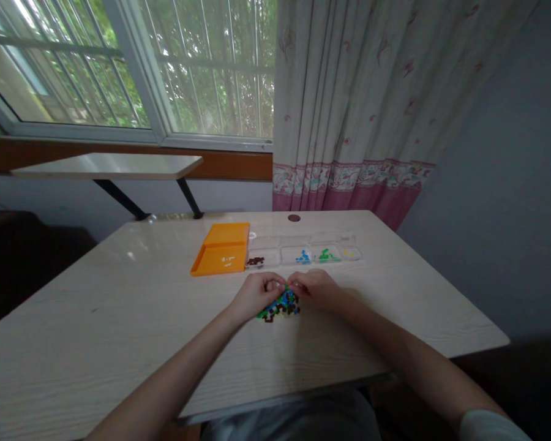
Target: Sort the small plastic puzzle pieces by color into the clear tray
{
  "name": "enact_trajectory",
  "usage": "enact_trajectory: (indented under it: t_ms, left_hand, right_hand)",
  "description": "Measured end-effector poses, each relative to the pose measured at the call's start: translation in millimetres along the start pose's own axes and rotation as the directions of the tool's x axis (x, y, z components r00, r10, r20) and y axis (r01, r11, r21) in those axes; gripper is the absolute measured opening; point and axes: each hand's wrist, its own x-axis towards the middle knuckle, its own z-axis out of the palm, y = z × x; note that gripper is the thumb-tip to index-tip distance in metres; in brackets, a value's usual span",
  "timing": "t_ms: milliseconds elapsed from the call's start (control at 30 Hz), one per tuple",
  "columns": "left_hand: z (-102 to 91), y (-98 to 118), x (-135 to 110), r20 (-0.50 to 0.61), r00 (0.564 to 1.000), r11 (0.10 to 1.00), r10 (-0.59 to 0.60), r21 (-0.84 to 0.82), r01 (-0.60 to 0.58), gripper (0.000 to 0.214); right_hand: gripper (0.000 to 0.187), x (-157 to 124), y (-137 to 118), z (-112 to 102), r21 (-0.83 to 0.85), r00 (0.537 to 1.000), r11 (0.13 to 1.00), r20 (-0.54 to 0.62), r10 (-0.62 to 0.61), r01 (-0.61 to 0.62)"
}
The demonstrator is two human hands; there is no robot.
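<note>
Left hand (253, 295): fingers curled, thumb and fingertips drawn close together over the near pile. Right hand (319, 288): fingers likewise bent inward, tips just beside those of the left. Whether either grips a piece cannot be told at this size.

The mixed pile (278, 309) of small blue, green and dark brown pieces lies on the desk (119, 331) below and between the hands; the left hand partly covers it.

Beyond both hands stands a clear divided tray (288, 256). Its near row holds brown pieces (256, 261) ahead of the left hand, blue pieces (303, 257) and green pieces (325, 255) ahead of the right, and yellow pieces (348, 252) farther right.

Ahead and left of the left hand, an orange case (227, 234) bears white pieces (228, 261). A raised shelf (110, 165) occupies the far left; a dark disc (294, 218) lies beyond the tray.
</note>
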Motion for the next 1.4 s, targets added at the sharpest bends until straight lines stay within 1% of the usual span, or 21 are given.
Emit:
enact_trajectory:
  t_ms: [100, 200, 267, 367, 467, 567, 633, 700, 833, 967, 1167, 1267, 1400]
  left_hand:
    - [-1.4, -1, 0, -0.008, 1.0, 1.0, 0.003, 0.018, -0.003, 0.024]
    - [-2.2, -1, 0, -0.021, 1.0, 0.999, 0.019, 0.037, -0.018, 0.024]
    - [-2.0, 0, -1, -0.04, 0.998, 0.998, 0.042, 0.054, -0.04, 0.024]
    - [-1.5, 2, -3, -0.063, 0.994, 0.993, 0.088, 0.089, -0.083, 0.023]
    - [-1.7, 5, -5, -0.079, 0.986, 0.982, 0.144, 0.136, -0.133, 0.021]
    - [-2.6, 7, -7, -0.095, 0.976, 0.968, 0.195, 0.18, -0.176, 0.019]
    - [-3.1, 8, -7, -0.108, 0.97, 0.96, 0.216, 0.207, -0.19, 0.018]
    - [-3.2, 8, -8, -0.12, 0.966, 0.953, 0.231, 0.227, -0.2, 0.017]
    - [-3.2, 8, -8, -0.131, 0.951, 0.93, 0.279, 0.283, -0.234, 0.016]
    - [-4.2, 8, -9, -0.132, 0.925, 0.88, 0.357, 0.379, -0.286, 0.016]
    - [-5.4, 5, -9, -0.123, 0.862, 0.784, 0.492, 0.492, -0.378, 0.015]
    - [-5.5, 5, -9, -0.11, 0.839, 0.749, 0.533, 0.523, -0.407, 0.015]
    - [-6.0, 6, -9, -0.096, 0.822, 0.727, 0.561, 0.533, -0.434, 0.015]
  right_hand:
    - [0.019, 0, 1, 2, 0.007, 1.0, 1.0, -0.014, 0.015, -0.015]
    - [0.019, 0, 1, 3, 0.054, 0.999, 0.997, -0.019, 0.047, -0.046]
    - [0.02, 1, -1, 2, 0.116, 0.995, 0.989, -0.014, 0.095, -0.092]
    - [0.02, 3, -4, 1, 0.253, 0.987, 0.954, 0.008, 0.162, -0.159]
    - [0.021, 4, -6, 2, 0.413, 0.979, 0.889, 0.029, 0.204, -0.197]
    - [0.025, 5, -4, 6, 0.564, 0.963, 0.787, 0.061, 0.262, -0.249]
    - [0.027, 5, -2, 10, 0.642, 0.953, 0.716, 0.08, 0.293, -0.274]
    - [0.028, 5, -1, 13, 0.691, 0.945, 0.663, 0.09, 0.315, -0.287]
    - [0.029, 6, -2, 14, 0.735, 0.934, 0.606, 0.105, 0.342, -0.305]
    - [0.029, 6, -2, 15, 0.739, 0.925, 0.598, 0.089, 0.368, -0.309]
    - [0.028, 8, 0, 20, 0.769, 0.92, 0.566, 0.069, 0.385, -0.295]
    - [0.027, 8, 0, 20, 0.783, 0.923, 0.551, 0.076, 0.377, -0.29]
    - [0.027, 8, 0, 21, 0.783, 0.921, 0.551, 0.071, 0.382, -0.289]
